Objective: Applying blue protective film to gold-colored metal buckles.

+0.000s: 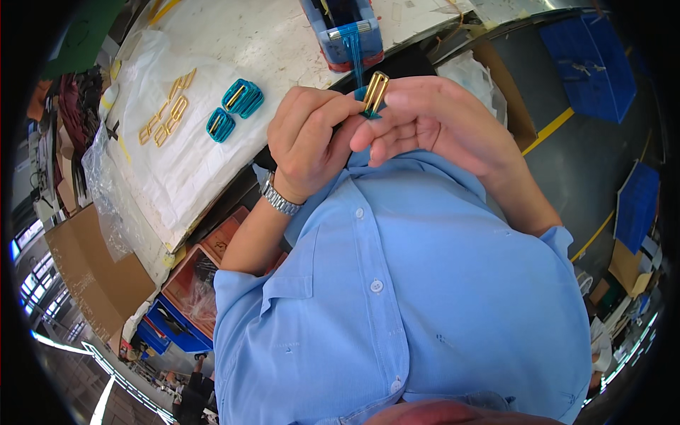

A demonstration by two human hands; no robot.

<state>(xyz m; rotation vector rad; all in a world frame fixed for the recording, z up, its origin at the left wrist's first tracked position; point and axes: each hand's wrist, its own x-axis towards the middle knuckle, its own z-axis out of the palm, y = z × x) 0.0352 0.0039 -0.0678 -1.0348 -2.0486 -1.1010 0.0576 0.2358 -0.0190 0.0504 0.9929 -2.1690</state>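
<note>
A gold slide buckle (376, 92) stands tilted between my two hands, with blue-green film at its lower end. My left hand (304, 138) is closed, its thumb and forefinger pinching the buckle's lower left side. The curled fingers of my right hand (446, 124) close on the buckle's right side, partly hiding the film. From a blue tape dispenser (333, 49), a shiny strip of blue film (355, 53) runs down to the buckle. On the table to the left lie film-wrapped buckles (243, 98), a smaller wrapped bundle (220, 125) and several bare gold buckles (168, 120).
White sheeting covers part of the worktable (269, 35). A clear plastic bag (106, 184) hangs over its left edge by a cardboard box (99, 269). A reddish open drawer or crate (188, 283) sits below. Blue bins (591, 67) stand on the floor at right.
</note>
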